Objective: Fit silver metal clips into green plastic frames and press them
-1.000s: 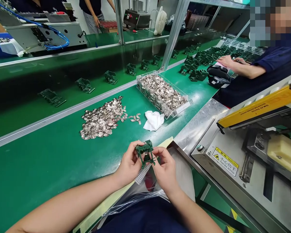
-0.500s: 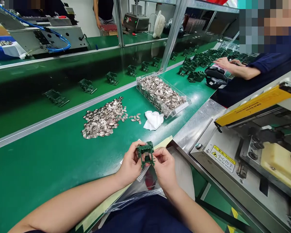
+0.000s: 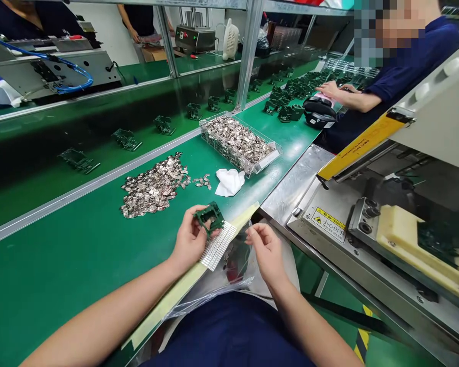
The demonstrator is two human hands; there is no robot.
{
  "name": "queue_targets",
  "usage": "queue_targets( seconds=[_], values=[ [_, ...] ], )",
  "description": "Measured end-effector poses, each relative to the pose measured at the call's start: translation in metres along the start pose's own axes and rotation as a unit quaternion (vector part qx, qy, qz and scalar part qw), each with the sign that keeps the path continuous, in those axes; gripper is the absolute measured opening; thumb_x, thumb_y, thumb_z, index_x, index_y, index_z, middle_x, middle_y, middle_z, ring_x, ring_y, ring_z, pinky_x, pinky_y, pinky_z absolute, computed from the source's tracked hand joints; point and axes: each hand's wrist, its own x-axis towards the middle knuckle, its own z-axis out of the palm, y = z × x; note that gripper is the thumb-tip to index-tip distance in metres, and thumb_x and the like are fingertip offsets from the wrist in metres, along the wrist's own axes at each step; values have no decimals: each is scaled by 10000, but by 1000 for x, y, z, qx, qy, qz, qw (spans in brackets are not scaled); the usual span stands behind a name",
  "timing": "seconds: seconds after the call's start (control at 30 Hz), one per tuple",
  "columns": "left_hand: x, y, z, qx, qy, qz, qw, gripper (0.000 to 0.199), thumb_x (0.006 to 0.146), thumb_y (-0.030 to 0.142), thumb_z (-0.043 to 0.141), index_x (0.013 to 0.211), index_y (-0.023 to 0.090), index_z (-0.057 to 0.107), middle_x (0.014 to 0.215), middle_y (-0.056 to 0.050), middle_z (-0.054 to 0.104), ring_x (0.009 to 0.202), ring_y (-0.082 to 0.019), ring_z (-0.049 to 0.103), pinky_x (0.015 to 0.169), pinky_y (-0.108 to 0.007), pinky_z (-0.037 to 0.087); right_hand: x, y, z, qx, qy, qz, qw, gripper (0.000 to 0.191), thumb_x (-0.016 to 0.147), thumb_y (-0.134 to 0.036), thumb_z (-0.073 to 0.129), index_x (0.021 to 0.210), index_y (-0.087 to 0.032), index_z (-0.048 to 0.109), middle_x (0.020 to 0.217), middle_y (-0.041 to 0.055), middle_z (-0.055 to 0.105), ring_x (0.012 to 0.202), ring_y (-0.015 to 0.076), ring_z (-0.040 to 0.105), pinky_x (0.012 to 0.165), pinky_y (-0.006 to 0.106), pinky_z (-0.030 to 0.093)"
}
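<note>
My left hand (image 3: 189, 242) is closed round a green plastic frame-like part (image 3: 215, 213), tilted above the table's front edge. Just below it lies a sheet of small silver rectangles (image 3: 217, 247), across the yellow strip (image 3: 162, 308) along that edge. My right hand (image 3: 266, 250) is apart from the part, to the right of the sheet. Its thumb and fingertips are pinched together, and anything between them is too small to make out. A clear plastic bag (image 3: 214, 295) hangs below the edge, between my forearms.
A heap of small metal pieces (image 3: 151, 188) lies on the green table, near a crumpled white cloth (image 3: 229, 182) and a clear box (image 3: 268, 160) full of similar pieces. Green parts (image 3: 126, 139) line the far strip. A machine (image 3: 325, 224) stands right; a co-worker (image 3: 390, 86) sits beyond.
My right hand has come away from the green part and moved right. My left hand has tilted the part and shifted left, uncovering the sheet. The whole view has swung slightly right.
</note>
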Motion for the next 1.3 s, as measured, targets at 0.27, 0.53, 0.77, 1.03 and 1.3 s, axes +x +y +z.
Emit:
queue_targets(
  seconds=[0.27, 0.53, 0.77, 1.03, 1.3],
  values=[
    [16, -10, -19, 135, 104, 118, 978, 407, 807, 362, 699, 1155, 242, 525, 968, -19, 580, 787, -130, 596, 757, -264, 533, -13, 30, 17, 21, -161, 159, 974, 608, 733, -752, 641, 709, -144, 642, 681, 59, 657, 608, 170, 629, 553, 259, 487],
    [7, -12, -10, 138, -9, 81, 987, 373, 882, 372, 603, 1205, 233, 477, 914, -28, 604, 747, -155, 634, 720, -282, 519, -29, 30, 23, 190, -154, 236, 940, 539, 636, -574, 853, 875, -114, 702, 782, 90, 703, 663, 187, 647, 574, 259, 518],
    [-1, -5, 10, -19, 7, 87, 996, 351, 815, 325, 708, 1107, 270, 522, 1034, -7, 582, 803, -127, 648, 783, -304, 574, -43, 20, 22, 216, -124, 151, 957, 481, 762, -446, 803, 1131, -158, 689, 974, 91, 706, 881, 285, 658, 759, 393, 545],
    [19, 60, -9, -204, 92, -35, 974, 344, 630, 227, 859, 827, 191, 580, 711, 55, 654, 756, -198, 723, 819, -498, 610, 12, -11, 15, -273, -188, -391, 859, 253, 928, -167, 456, 1060, -133, 670, 950, 108, 698, 842, 246, 657, 764, 360, 531],
    [0, 22, -21, -213, 101, -92, 968, 469, 603, 227, 878, 927, 227, 538, 820, 53, 716, 743, -179, 739, 836, -458, 612, 28, -4, 24, -446, -259, -540, 665, 305, 825, -48, 466, 1080, -98, 625, 1115, 151, 659, 1062, 283, 581, 867, 405, 478]
  ],
)
